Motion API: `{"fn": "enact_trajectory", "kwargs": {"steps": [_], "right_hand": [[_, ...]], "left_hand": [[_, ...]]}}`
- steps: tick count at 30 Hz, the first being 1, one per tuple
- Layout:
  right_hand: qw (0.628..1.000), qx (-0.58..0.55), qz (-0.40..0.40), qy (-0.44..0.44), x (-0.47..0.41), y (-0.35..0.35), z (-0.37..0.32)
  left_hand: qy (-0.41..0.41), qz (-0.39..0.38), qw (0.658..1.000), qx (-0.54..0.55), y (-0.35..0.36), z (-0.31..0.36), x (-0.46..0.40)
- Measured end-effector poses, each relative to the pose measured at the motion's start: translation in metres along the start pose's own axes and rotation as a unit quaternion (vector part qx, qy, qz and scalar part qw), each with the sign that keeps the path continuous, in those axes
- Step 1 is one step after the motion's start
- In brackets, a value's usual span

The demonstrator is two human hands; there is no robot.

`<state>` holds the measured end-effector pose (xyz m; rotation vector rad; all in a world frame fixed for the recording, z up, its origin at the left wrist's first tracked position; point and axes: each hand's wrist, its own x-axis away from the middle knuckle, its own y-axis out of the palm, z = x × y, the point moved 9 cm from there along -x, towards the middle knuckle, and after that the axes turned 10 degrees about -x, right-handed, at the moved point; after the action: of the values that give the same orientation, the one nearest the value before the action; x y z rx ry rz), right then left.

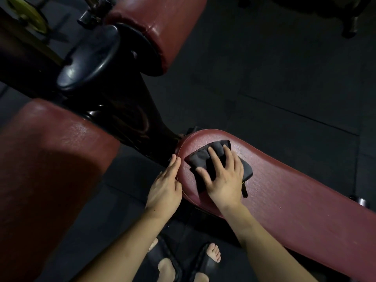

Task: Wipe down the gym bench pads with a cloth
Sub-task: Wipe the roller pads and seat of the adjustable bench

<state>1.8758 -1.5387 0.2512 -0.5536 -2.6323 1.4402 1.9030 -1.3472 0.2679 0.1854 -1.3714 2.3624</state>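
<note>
Bench pad [295, 192] runs from centre out to lower right. Cloth [205, 159] lies on pad's rounded near-centre end, right hand [223, 176] flat on top of cloth. Left hand [165, 184] just left of it, touching pad's edge. Roller pad [40, 169] at left, second roller pad [162, 27] behind at top, frame [126, 110] between them. Weight plate [89, 60] left of upper roller. Sandalled feet [183, 263] on floor [284, 78] below, between forearms.
</note>
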Motion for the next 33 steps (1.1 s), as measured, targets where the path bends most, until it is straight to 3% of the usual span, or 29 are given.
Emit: {"fn": "enact_trajectory", "kwargs": {"steps": [5,10,18,20,23,26,28,30,33], "right_hand": [[0.999,0.04,0.007,-0.012,0.008,0.002,-0.003],[0.999,0.002,0.04,-0.019,0.001,0.0,0.005],[0.993,-0.032,0.113,0.017,-0.091,-0.009,0.012],[0.992,-0.047,0.119,-0.024,-0.067,-0.005,-0.007],[0.99,-0.086,0.03,-0.109,0.01,0.013,-0.046],[0.981,-0.08,-0.006,-0.174,0.002,0.013,-0.047],[0.983,-0.067,0.051,-0.163,-0.046,0.005,-0.034],[0.988,-0.048,0.111,-0.098,-0.095,-0.008,-0.02],[0.988,-0.068,0.128,-0.062,-0.086,-0.005,-0.026]], "left_hand": [[-0.005,-0.007,1.0,0.001,-0.001,0.0,0.0],[0.001,-0.011,1.0,-0.002,-0.004,-0.001,0.0],[0.008,-0.022,1.0,-0.004,-0.003,-0.001,-0.003],[-0.003,-0.022,1.0,0.021,-0.007,-0.005,-0.002],[-0.028,-0.011,0.999,0.013,-0.011,-0.013,0.003],[-0.057,0.01,0.998,0.018,-0.013,-0.024,0.011],[-0.056,0.0,0.998,0.02,-0.009,-0.027,0.014],[-0.044,-0.011,0.999,0.022,-0.006,-0.028,0.014],[-0.035,-0.018,0.999,0.024,-0.005,-0.026,0.015]]}}
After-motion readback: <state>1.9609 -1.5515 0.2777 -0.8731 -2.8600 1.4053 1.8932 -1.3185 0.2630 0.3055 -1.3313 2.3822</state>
